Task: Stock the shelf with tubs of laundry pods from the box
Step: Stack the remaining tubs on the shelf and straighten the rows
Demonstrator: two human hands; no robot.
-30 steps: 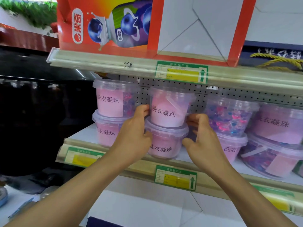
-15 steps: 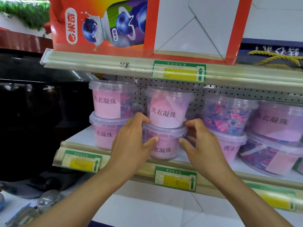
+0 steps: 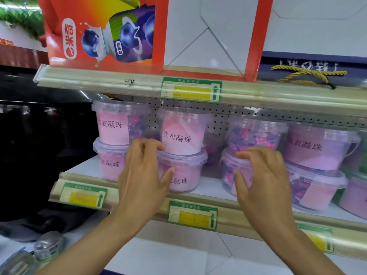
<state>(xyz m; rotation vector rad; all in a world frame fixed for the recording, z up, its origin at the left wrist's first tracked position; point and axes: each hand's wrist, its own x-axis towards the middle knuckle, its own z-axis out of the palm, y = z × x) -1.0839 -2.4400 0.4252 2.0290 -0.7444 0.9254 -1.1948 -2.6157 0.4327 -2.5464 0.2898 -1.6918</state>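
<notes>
Left hand (image 3: 142,171) is up at the second stack of tubs, fingers curled in by the base of the upper tub (image 3: 183,132) and thumb laid on the front of the lower tub (image 3: 183,172). It's touching more than clamping, as far as I can tell. Right hand (image 3: 262,175) sits at 3 o'clock from it, fingers loosely bent and spread over the front of the third stack's bottom tub (image 3: 228,171); can't tell if it's actually pressing on it or just in front. Both forearms come up from the bottom of the shot, angled in toward the shelf (image 3: 198,193).

Moving outward: another two-high stack (image 3: 112,141) at 9 o'clock of the left hand, right at the shelf's left end. At 3 o'clock of the right hand, a fourth stack (image 3: 315,155), with more tubs beyond it at the frame edge. There's a gap between the second and third stacks. Headroom is tight: the top tubs nearly reach the upper shelf rail (image 3: 139,84), which carries an orange carton (image 3: 103,34).
</notes>
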